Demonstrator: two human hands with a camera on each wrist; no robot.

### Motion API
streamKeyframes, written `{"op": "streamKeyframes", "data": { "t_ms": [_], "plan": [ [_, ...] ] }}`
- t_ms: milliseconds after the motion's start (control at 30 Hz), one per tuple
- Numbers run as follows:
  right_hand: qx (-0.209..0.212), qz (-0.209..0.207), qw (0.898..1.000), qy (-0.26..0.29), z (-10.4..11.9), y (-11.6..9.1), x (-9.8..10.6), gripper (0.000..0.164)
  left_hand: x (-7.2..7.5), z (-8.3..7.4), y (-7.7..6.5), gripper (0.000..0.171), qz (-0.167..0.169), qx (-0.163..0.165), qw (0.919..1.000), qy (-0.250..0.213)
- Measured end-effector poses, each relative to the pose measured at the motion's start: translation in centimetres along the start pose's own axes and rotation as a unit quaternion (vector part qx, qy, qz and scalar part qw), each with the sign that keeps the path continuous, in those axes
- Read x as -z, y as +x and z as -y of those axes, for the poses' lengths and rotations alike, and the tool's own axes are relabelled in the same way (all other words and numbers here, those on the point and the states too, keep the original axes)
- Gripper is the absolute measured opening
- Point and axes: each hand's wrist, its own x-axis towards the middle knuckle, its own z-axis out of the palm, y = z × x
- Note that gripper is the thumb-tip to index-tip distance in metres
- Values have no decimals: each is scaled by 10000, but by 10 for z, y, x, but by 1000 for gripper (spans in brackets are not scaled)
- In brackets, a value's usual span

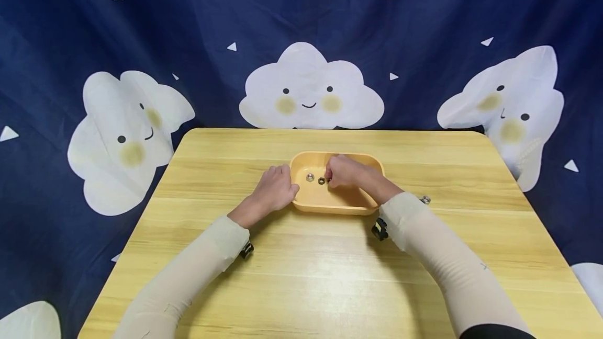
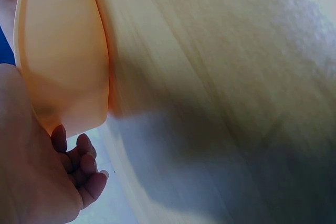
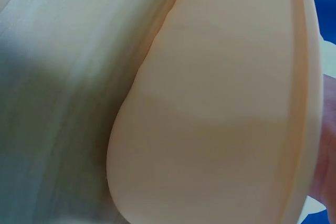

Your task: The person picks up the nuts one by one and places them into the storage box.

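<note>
A shallow yellow-orange plastic tray (image 1: 339, 209) lies on the table, its near wall filling much of both wrist views. My left hand (image 1: 277, 187) grips the tray's left end, thumb at the rim and fingers curled. Inside the tray is my right hand (image 1: 346, 170), fingers bent down toward the floor of it. A small dark nut (image 1: 329, 181) shows partly at those fingertips, pinched there; the rest is hidden by the hand. Left of it sit another dark nut (image 1: 321, 181) and a larger silver nut (image 1: 310, 177). The tray wall hides the right fingers in the right wrist view.
On the wooden table (image 1: 301, 276), a silver nut or nuts (image 1: 425, 199) lie right of the tray, beside the right sleeve. A dark blue curtain (image 1: 212, 25) with white clouds hangs behind the table's far edge. Black wrist cameras (image 1: 380, 229) hang under both sleeves.
</note>
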Motion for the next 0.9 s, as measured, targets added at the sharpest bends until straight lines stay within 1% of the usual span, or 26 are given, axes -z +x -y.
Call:
{"op": "streamKeyframes", "data": {
  "t_ms": [100,200,267,367,400,467,600,667,733,833,867,900],
  "plan": [
    [27,7,10000,15,1,0,0,17,1,0,0,25,31,35,10000,4],
    [61,9,10000,43,1,0,0,22,2,0,-1,25,-7,44,10000,18],
    [51,6,10000,68,1,-1,1,19,2,0,-1,25,-49,22,10000,12],
    [79,-44,10000,0,1,-3,2,6,1,1,0,24,-81,-19,10000,8],
    [120,-64,9999,-42,1,-3,2,6,0,1,0,24,-79,-23,10000,17],
    [202,-93,9997,-140,1,-4,2,13,0,1,0,24,-73,-12,10000,24],
    [368,-115,9991,-183,0,-6,2,18,0,1,-1,24,-9,60,10000,69],
    [451,-163,9987,-174,-1,-8,4,6,-1,1,-1,24,0,75,9999,80],
    [548,-258,9980,-164,-2,-12,7,5,-1,0,-1,24,-9,77,9999,95],
    [575,-407,9974,-161,-4,-18,12,9,-1,-1,-1,25,-36,91,9999,111],
    [541,-437,9975,-140,-5,-20,13,12,-1,-1,-1,25,-34,98,9999,119],
    [504,-470,9976,-111,-7,-22,15,20,-1,-1,-1,26,-28,101,9999,106]
  ]
}}
